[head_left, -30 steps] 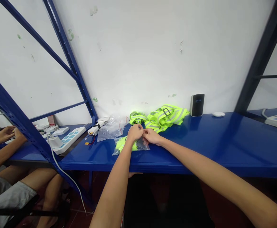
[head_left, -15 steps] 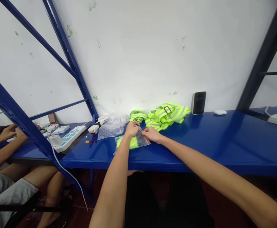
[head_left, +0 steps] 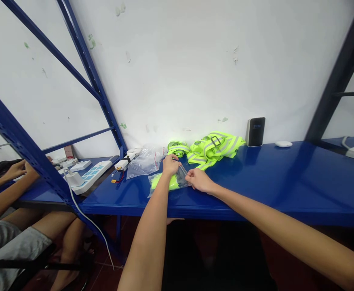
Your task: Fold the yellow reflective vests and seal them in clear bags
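A clear zip bag [head_left: 183, 176] lies on the blue table with a folded neon-yellow piece [head_left: 173, 183] inside it. My left hand [head_left: 171, 165] pinches the far end of the bag's mouth edge. At the near end of that edge, my right hand [head_left: 197, 179] is closed on the plastic. Just beyond my hands sit a rolled neon-yellow reflective strap [head_left: 178, 148] and a loose heap of reflective straps [head_left: 215, 147] with a black buckle. My left forearm hides part of the bag.
Left of the bag lie more clear plastic bags [head_left: 143, 165] and a white handheld fan [head_left: 133, 153] near a wired connector. A dark-screened device [head_left: 256, 131] and a white case [head_left: 283, 144] stand right. A blue post [head_left: 28, 149] separates a seated co-worker and a power strip [head_left: 93, 176].
My right hand has slid a little toward me along the bag's mouth edge. My left hand keeps its grip. The whole view has shifted slightly.
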The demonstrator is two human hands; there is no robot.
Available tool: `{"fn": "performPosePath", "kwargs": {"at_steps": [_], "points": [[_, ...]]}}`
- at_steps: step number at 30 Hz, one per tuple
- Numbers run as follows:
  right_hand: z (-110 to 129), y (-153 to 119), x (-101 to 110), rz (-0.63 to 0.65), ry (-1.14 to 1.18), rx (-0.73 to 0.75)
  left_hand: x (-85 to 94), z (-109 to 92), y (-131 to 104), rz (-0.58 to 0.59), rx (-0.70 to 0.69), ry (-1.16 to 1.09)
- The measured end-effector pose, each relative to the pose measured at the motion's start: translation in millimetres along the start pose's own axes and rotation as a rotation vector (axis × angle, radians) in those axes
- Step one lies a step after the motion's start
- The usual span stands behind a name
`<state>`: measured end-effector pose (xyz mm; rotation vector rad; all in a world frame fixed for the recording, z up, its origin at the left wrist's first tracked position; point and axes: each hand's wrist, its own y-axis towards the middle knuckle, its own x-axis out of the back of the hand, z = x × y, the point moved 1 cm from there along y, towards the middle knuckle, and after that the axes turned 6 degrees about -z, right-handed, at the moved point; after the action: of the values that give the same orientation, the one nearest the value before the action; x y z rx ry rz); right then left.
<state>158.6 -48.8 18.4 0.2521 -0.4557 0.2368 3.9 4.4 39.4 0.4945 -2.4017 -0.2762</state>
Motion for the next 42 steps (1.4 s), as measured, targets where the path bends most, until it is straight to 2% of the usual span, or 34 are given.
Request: {"fn": "performPosePath", "kwargs": {"at_steps": [7, 12, 19, 28, 34, 39, 42], "points": [[4.7, -17.5, 8.1, 0.145, 0.132, -0.108, -1.3, 4.8, 3.9, -0.011, -0.019, 0.010], [2.1, -16.7, 14.7, 0.228, 0.285, -0.147, 0.2, 6.1, 3.0, 0.006, -0.046, -0.008], [-0.3, -9.7, 17.9, 0.312, 0.181, -0.127, 2.5, 2.3, -1.5, 0.014, -0.085, -0.016], [-3.6, -15.4, 18.4, 0.334, 0.139, -0.045, 0.6, 3.5, -0.7, 0.016, -0.092, -0.014], [2.2, -12.0, 15.6, 0.290, 0.236, -0.135, 1.8, 3.3, -1.4, 0.015, -0.104, -0.019], [5.7, -12.0, 12.3, 0.234, 0.186, -0.108, 2.6, 1.9, -3.3, 0.027, -0.114, -0.030], [6.7, -8.5, 10.1, 0.200, 0.212, -0.147, 4.4, -0.2, -5.4, 0.019, -0.115, -0.025]]}}
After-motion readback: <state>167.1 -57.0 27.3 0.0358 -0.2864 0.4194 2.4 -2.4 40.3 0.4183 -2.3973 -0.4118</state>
